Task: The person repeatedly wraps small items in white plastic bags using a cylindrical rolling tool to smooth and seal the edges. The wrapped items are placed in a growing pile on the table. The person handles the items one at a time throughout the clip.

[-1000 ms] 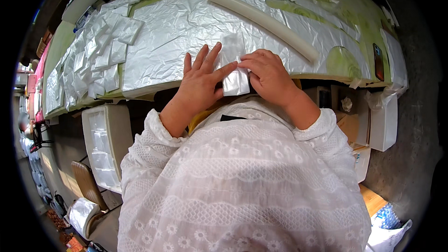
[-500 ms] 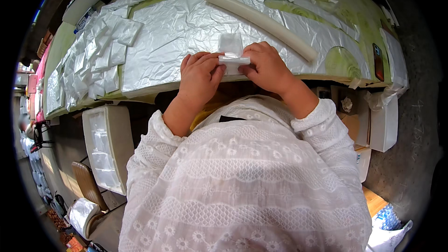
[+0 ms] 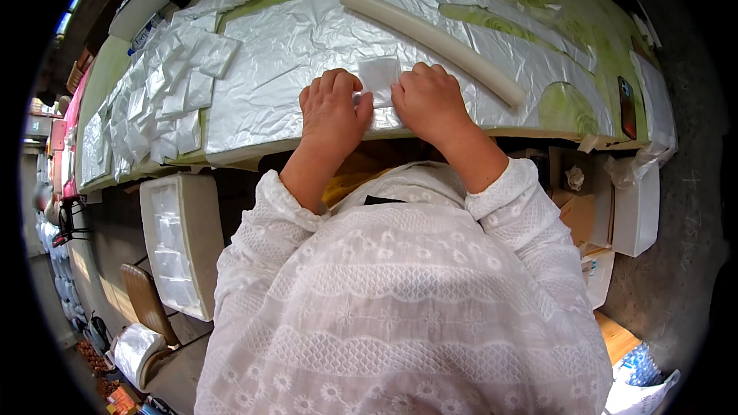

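Observation:
A small clear plastic bag [image 3: 379, 73] lies flat on the silvery film near the table's front edge, between my hands. My left hand [image 3: 332, 107] is at its lower left corner, fingers curled, with a shiny bit of plastic showing between thumb and forefinger. On the opposite side, my right hand [image 3: 432, 104] is closed with its thumb against the bag's right edge. The undersides of both hands, and exactly how they grip the bag, are hidden.
Clear packets [image 3: 161, 96] are heaped on the left of the table. A long pale roll [image 3: 434, 48] lies slantwise beyond my hands. A phone [image 3: 626, 107] rests at the right edge. A white foam box [image 3: 181, 246] stands below on the left.
The folded strip at the bag's near edge, held up between both hands, no longer shows. The bag now lies flatter, with my fingers more curled and my right hand slightly left.

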{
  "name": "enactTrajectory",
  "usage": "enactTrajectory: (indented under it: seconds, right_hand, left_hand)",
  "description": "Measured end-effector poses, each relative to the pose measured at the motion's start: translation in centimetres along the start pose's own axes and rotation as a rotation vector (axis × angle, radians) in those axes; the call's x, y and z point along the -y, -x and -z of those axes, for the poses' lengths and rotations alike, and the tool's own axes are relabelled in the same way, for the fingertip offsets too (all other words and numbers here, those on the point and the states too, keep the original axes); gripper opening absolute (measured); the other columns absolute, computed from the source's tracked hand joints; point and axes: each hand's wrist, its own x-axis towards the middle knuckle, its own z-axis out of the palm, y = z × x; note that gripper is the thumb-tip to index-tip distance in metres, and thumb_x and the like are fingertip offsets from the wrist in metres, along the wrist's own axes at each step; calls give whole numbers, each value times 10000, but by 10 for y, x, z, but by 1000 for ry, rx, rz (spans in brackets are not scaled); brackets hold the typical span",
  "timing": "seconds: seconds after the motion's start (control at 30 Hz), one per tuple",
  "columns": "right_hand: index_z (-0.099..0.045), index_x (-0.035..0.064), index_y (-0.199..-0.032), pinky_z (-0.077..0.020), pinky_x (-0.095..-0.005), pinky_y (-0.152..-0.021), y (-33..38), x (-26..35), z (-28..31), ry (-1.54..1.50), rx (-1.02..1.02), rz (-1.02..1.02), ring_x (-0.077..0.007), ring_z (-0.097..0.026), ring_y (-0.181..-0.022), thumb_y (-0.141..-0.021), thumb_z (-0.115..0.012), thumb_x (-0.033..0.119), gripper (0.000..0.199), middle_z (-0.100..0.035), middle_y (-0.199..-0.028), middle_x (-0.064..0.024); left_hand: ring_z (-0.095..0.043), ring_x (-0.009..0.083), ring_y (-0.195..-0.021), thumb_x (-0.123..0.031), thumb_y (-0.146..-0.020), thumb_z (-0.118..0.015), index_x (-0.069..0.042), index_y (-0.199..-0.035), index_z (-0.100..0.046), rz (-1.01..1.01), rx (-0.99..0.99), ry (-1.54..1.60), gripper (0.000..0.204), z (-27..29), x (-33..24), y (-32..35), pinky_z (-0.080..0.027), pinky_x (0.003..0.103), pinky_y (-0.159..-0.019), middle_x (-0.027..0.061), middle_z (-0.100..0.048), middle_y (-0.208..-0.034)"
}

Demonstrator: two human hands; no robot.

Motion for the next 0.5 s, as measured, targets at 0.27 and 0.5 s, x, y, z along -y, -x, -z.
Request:
enactTrajectory:
  seconds: [0.27, 0.5]
  right_hand:
    - [-656, 71, -1266, -541, -501, -865, -1, 4, 7, -110, -43, -47, -352, -679, -956, -928, -608, 252, 386, -718, -1007, -142]
    - [-605, 124, -1398, -555, -457, -910, -30, -2, 30, -157, 326, -146, -352, -708, -1040, -867, -618, 277, 553, -743, -1088, -186]
  left_hand:
    - [-277, 373, -1539, -543, -966, -598, -225, -1509, -510, -114, 256, -81, 636, 1, -10, -2, -153, 704, -1197, 94, -390, -1633]
    - [-503, 326, -1334, -206, -894, -770, -125, -1469, -527, -190, 13, 311, 630, 14, -22, 38, -401, 466, -1124, 155, -493, -1492]
